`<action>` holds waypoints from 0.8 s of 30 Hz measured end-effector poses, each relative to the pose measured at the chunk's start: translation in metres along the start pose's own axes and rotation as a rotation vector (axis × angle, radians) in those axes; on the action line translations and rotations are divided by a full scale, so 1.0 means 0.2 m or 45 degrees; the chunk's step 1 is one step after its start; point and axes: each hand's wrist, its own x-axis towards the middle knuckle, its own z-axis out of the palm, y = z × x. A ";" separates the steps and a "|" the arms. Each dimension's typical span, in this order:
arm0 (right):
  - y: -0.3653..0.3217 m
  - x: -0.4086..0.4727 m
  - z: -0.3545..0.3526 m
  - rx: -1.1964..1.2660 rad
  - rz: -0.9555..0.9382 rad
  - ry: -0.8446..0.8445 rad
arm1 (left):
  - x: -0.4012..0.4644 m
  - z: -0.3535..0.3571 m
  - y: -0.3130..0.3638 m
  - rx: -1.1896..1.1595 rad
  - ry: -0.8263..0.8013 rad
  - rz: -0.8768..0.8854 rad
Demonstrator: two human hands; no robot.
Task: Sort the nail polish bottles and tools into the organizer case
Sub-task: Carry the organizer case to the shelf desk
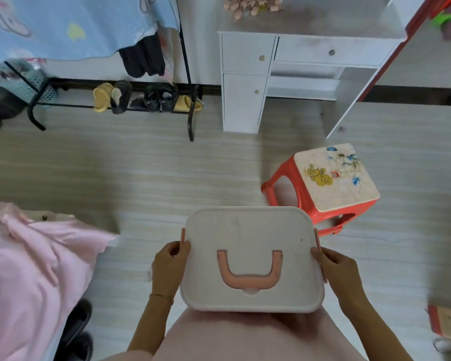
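Closed organizer case [251, 259] rests on the lap at 6 o'clock, left hand [168, 267] and right hand [340, 272] pinching its side latches [182, 237]. Popping both unevenly could tip the case off the lap.

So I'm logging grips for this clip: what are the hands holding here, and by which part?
Both hold the closed white plastic organizer case: left hand at its left pink side latch, right hand at its right side.
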 end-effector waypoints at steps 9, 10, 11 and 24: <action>-0.51 0.65 0.06 0.059 -0.024 -0.009 | 0.52 0.25 0.42 -0.039 0.059 -0.025; -0.57 0.72 0.07 0.072 -0.023 -0.016 | 0.58 0.26 0.49 -0.037 0.070 -0.014; -0.63 0.79 0.08 0.085 -0.018 -0.020 | 0.65 0.28 0.57 -0.040 0.085 0.007; -1.16 1.46 0.25 0.137 0.049 0.034 | 1.31 0.47 1.17 -0.174 0.145 0.007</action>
